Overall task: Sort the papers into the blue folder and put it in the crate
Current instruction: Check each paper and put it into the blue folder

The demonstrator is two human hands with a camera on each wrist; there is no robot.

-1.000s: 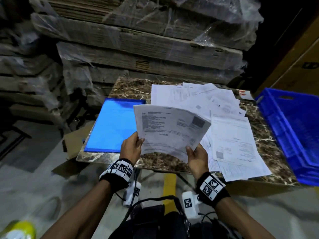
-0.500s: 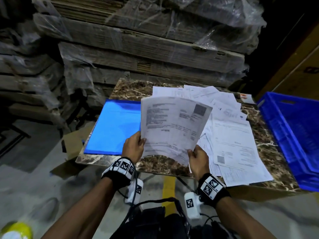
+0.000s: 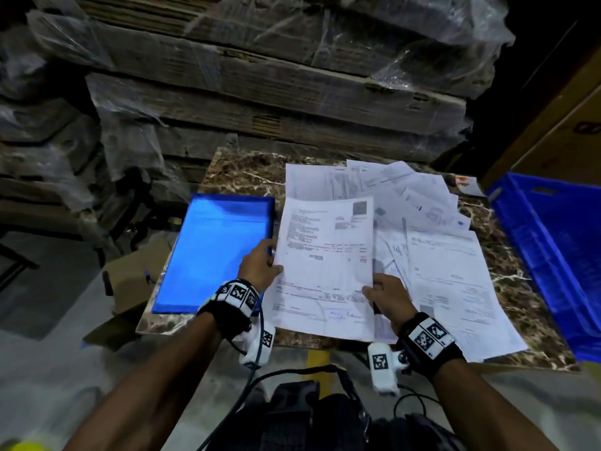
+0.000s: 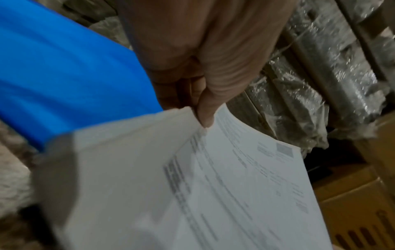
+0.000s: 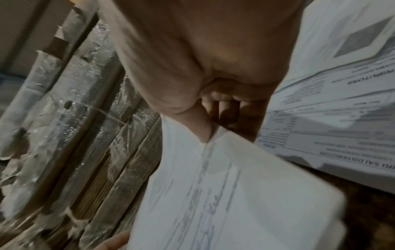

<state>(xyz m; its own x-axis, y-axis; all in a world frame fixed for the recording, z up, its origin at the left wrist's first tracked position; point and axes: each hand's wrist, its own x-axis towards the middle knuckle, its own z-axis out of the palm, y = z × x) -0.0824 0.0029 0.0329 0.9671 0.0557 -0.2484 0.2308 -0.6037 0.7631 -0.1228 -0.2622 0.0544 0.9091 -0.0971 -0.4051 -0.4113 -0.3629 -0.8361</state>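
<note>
a person stood at a brown marble-patterned table (image 3: 247,172) and held up a printed sheet of paper (image 3: 325,265) with both hands. the left hand (image 3: 258,266) pinched the sheet's left edge, thumb on the printed face and fingers curled behind it. the right hand (image 3: 388,299) pinched the lower right edge in the same way, thumb on top. in the left wrist view the thumb (image 4: 206,108) pressed the paper's edge against the curled fingers; that view was blurred. in the right wrist view the thumb (image 5: 203,125) met the sheet where it creased slightly.

the sheet stood above the near edge of the table, its top tilted away from the person. just left of it, flat on the table, lay the blue folder (image 3: 214,252), closed. to the right, a loose spread of printed papers (image 3: 445,255) lay fanned and overlapping across the table, some hanging past the near edge. at the far right, beside the table, stood the blue plastic crate (image 3: 553,249).

behind the table rose stacks of flattened cardboard wrapped in clear plastic film (image 3: 276,92). both wrists wore black bands with square black-and-white markers.
</note>
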